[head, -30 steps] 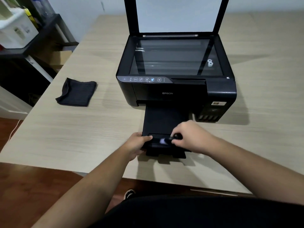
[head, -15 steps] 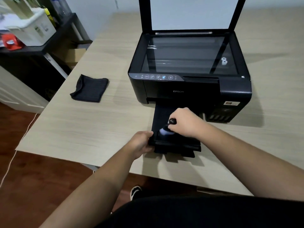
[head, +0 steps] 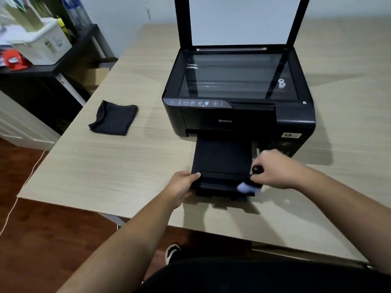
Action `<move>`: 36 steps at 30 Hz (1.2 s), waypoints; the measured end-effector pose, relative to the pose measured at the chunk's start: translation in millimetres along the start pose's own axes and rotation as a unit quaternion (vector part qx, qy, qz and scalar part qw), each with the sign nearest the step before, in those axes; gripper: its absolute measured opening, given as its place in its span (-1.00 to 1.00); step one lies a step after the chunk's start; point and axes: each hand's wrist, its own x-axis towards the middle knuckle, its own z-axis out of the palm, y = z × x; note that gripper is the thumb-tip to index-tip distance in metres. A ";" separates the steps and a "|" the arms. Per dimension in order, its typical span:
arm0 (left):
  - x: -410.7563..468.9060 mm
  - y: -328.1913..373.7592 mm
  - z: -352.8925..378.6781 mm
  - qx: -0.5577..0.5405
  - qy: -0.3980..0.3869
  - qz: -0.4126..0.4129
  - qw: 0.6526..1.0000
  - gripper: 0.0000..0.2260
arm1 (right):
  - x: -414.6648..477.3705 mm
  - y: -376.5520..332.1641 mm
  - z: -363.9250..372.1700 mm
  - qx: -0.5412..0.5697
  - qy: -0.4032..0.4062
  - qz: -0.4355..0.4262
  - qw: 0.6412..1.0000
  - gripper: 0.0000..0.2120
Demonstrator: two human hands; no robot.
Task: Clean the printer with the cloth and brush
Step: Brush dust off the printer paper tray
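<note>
A black Epson printer [head: 237,115] stands on the wooden table [head: 105,166] with its scanner lid raised. Its black output tray [head: 221,159] is pulled out toward me. My left hand [head: 182,185] grips the tray's front left corner. My right hand [head: 279,170] holds a small brush [head: 248,186] with a black handle and pale bristles; the bristles touch the tray's front right corner. A folded dark cloth [head: 114,118] lies on the table left of the printer, apart from both hands.
A dark shelf [head: 69,53] at the far left carries a white plastic box [head: 40,45] and a red item. A white cable [head: 23,182] hangs off the table's left edge. The table's front edge runs just below the tray. Wooden floor and a shoe show beneath.
The brush and my right hand have swept from the tray's middle to its front right corner. My left hand keeps its grip on the tray's left corner.
</note>
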 end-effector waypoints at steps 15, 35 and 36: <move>6.8 6.6 -4.6 0.091 -0.013 0.006 0.996 -0.89 | -11.4 -13.6 15.3 0.079 -0.023 0.015 0.996 -0.80; 30.1 81.2 -131.4 0.066 0.040 0.064 0.995 -0.94 | 74.4 -139.6 12.6 0.153 0.063 -0.071 0.984 -0.91; 35.9 90.3 -148.7 0.066 0.059 0.075 0.993 -0.94 | 88.0 -154.0 14.4 0.157 0.069 -0.074 0.982 -0.91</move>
